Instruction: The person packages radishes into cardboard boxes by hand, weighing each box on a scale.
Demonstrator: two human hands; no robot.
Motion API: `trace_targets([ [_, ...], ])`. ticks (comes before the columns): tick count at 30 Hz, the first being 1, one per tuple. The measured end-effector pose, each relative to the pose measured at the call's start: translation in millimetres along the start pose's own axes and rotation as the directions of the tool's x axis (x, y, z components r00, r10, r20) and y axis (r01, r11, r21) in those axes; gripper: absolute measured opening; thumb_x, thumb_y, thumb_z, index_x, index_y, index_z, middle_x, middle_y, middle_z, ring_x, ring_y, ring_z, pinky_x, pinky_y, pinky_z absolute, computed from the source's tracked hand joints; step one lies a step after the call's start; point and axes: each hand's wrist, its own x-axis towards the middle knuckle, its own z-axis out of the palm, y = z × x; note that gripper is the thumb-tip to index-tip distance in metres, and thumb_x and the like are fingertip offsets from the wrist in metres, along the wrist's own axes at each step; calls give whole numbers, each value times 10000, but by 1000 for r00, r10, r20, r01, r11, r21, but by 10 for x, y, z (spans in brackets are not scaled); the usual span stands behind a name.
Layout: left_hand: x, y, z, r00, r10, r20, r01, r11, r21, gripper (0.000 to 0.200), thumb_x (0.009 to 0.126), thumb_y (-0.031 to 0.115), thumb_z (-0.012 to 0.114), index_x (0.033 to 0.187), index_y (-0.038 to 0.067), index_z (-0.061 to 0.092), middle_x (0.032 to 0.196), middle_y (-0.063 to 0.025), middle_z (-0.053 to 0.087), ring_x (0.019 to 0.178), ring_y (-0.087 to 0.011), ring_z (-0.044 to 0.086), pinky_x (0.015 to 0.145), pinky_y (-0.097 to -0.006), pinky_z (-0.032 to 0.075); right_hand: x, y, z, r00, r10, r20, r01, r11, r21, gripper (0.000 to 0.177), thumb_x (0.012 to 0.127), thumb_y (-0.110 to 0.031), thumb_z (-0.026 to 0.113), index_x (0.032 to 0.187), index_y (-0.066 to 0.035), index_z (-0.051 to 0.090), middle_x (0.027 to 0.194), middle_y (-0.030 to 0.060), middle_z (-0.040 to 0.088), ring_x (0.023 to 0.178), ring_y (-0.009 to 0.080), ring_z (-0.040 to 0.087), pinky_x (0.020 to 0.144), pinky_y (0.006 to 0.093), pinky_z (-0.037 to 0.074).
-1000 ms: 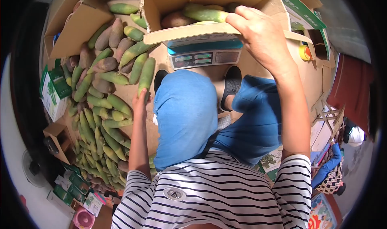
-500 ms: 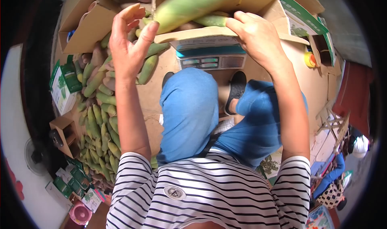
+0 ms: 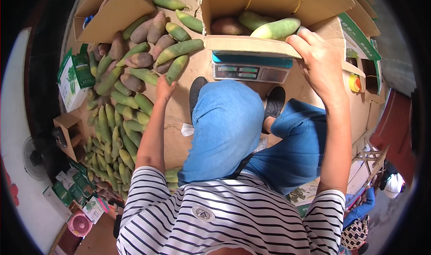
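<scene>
My left hand (image 3: 164, 90) is down at the pile on the left, its fingers closed round the near end of a green radish (image 3: 178, 69). Other green radishes (image 3: 179, 50) and brownish, soil-coated ones (image 3: 156, 27) lie close about it. My right hand (image 3: 314, 53) grips the near edge of an open cardboard box (image 3: 253, 44), with its fingers over the rim. Inside the box lie a pale green radish (image 3: 276, 29), a darker green one behind it and a brownish one (image 3: 230, 26). Beneath the box is a digital scale (image 3: 251, 72) with lit displays.
A large heap of radishes (image 3: 107, 134) spreads along my left side. Another cardboard box (image 3: 119, 15) stands at the upper left, beside a green-and-white carton (image 3: 73, 82). A yellow tape roll (image 3: 354, 82) is at the right. Another person (image 3: 362, 205) is at the far lower right.
The large radish blurred above the box now rests inside it. My left hand has moved from beside the box down to the pile. My right hand still grips the box edge.
</scene>
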Motion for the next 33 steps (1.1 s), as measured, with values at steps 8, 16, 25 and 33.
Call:
trace_targets([
  [8,6,141,216,969,-211,131,190,969,156,600,753,301,789,1204,12,520,1233,-251,547,1158,-366,552,925,-447,475,50,5,-32,999,-6,37,7,1000,-29,296,687,6,615,966,-95,627,851,75,569,840,263,604,695,382,506],
  [16,26,170,361,978,-179,108,158,971,180,544,725,364,798,1090,20,589,1027,-210,646,971,-363,642,838,-457,514,53,-12,-32,1000,-23,17,24,999,-34,278,704,0,603,965,-93,621,854,70,568,832,265,605,684,375,507],
  [25,-603,444,137,857,-200,475,500,545,-673,469,837,360,717,1110,-7,615,888,-87,644,724,-151,637,695,-288,532,28,-6,-13,1000,-22,-15,22,1000,-8,192,704,-34,607,887,-88,588,828,72,554,825,260,599,704,387,502],
  [33,-842,1376,-1260,896,97,-433,-323,811,-488,472,816,131,745,1216,-34,555,1035,-89,624,925,-170,590,855,-301,476,-15,8,-15,1000,-25,5,25,999,-29,219,743,-67,609,960,-90,620,875,71,596,862,256,621,732,378,522],
])
